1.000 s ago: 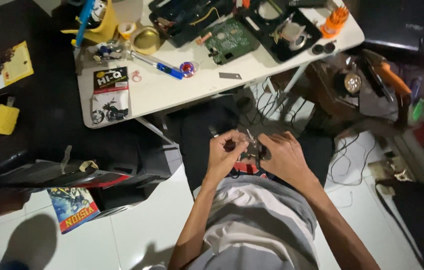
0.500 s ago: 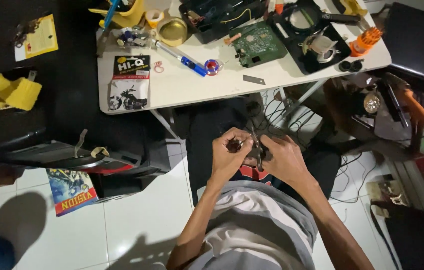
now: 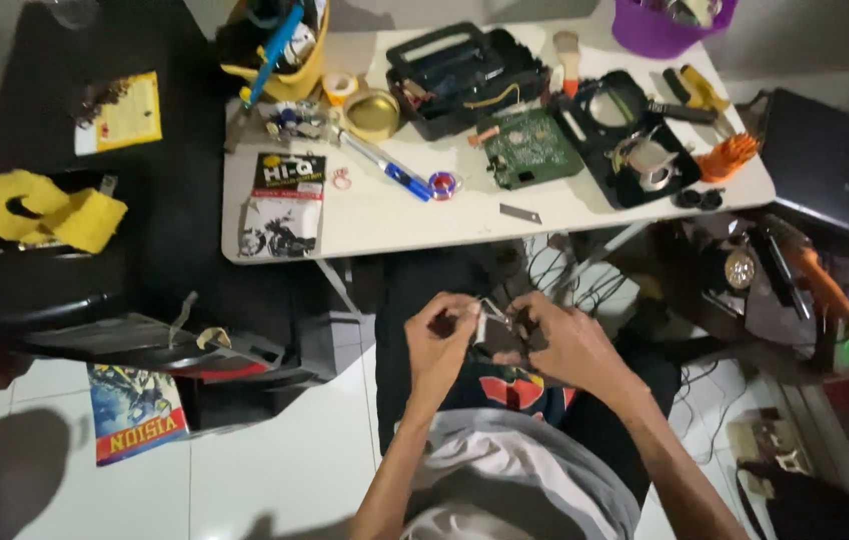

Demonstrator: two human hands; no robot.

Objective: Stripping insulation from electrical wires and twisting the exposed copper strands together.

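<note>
Both hands meet over the lap, below the white desk (image 3: 384,215). The left hand (image 3: 439,345) pinches a thin tool (image 3: 481,322); the right hand (image 3: 569,345) grips a small dark part (image 3: 500,340).

A white rectangular surface (image 3: 394,215) carries a green printed circuit board (image 3: 529,147), lying between an open black plastic case (image 3: 464,75) and a black tray (image 3: 624,135) that holds a small metal part. A blue-and-silver pen-shaped tool (image 3: 384,165) lies near the middle, just beside a round brass-coloured tin lid (image 3: 372,112) and a roll of pale tape (image 3: 340,88). A black-and-white printed packet (image 3: 282,205) rests near the left edge. A yellow container (image 3: 284,50) with a blue tool stands at the back. An orange ribbed plastic piece (image 3: 729,155) sits at the right end. A yellow cloth (image 3: 39,210) lies well apart on dark furniture, and a colourful magazine (image 3: 137,412) lies on the white tiled floor (image 3: 274,470).
</note>
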